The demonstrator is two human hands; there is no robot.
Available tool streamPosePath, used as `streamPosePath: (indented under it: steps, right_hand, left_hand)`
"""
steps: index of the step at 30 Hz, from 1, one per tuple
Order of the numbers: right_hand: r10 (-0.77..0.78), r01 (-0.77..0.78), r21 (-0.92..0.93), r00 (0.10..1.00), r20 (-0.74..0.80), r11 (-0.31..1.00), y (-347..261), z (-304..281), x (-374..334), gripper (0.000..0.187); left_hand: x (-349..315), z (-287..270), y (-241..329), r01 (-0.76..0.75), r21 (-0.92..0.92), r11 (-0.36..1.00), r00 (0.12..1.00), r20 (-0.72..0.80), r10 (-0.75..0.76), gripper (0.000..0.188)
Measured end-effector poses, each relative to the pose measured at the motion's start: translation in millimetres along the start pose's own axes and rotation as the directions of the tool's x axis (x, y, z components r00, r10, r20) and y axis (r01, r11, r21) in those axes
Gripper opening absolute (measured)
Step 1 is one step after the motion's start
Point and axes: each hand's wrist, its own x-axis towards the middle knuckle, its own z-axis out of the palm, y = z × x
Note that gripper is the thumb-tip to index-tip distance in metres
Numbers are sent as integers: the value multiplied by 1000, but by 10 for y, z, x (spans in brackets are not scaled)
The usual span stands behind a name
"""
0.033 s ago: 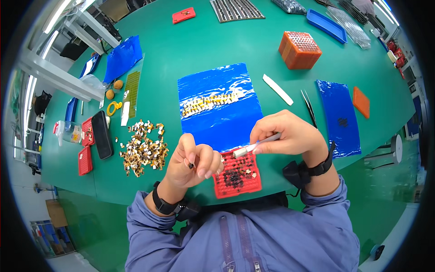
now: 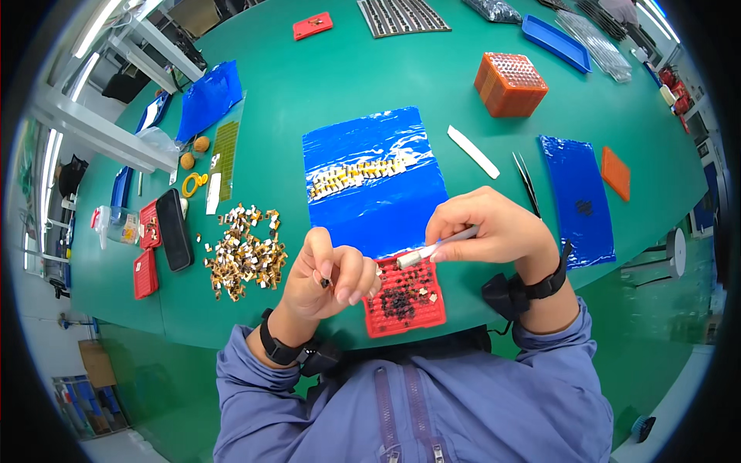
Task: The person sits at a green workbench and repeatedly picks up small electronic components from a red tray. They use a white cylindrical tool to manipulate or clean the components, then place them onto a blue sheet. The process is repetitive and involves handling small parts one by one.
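Here we hold a small dark part [image 2: 325,282] pinched in our curled left hand [image 2: 328,276], just left of the red tray [image 2: 405,299]. Our right hand [image 2: 490,229] grips a white tool [image 2: 437,248], tip over the tray's top edge. Blue sheet [image 2: 373,179] lies beyond the tray.

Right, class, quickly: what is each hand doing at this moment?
Left hand: closed, pinching a tiny dark part.
Right hand: closed on a white pen-like tool above the red tray.
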Motion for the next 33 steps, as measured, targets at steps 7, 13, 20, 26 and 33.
streamPosePath:
  steps: [7,13,20,26,33]
  right_hand:
    - [18,-18,4,1000,5,1000,6,3,-3,15]
    - [44,-43,-19,999,25,999,-9,-8,-2,15]
    - [29,-28,-80,999,19,996,24,-14,13,15]
    - [40,-39,-107,999,6,994,-14,-11,13,15]
    - [63,-61,-86,998,15,994,13,33,20,16]
  left_hand:
    - [5,4,16,16,-21,1000,1000,21,-16,12]
    - [9,7,28,32,-76,997,999,41,-29,12]
    - [30,11,49,31,111,993,990,-139,-15,10]
    - [57,-65,230,261,620,740,904,-427,39,9]
    - [250,18,471,500,791,352,828,-556,73,6]
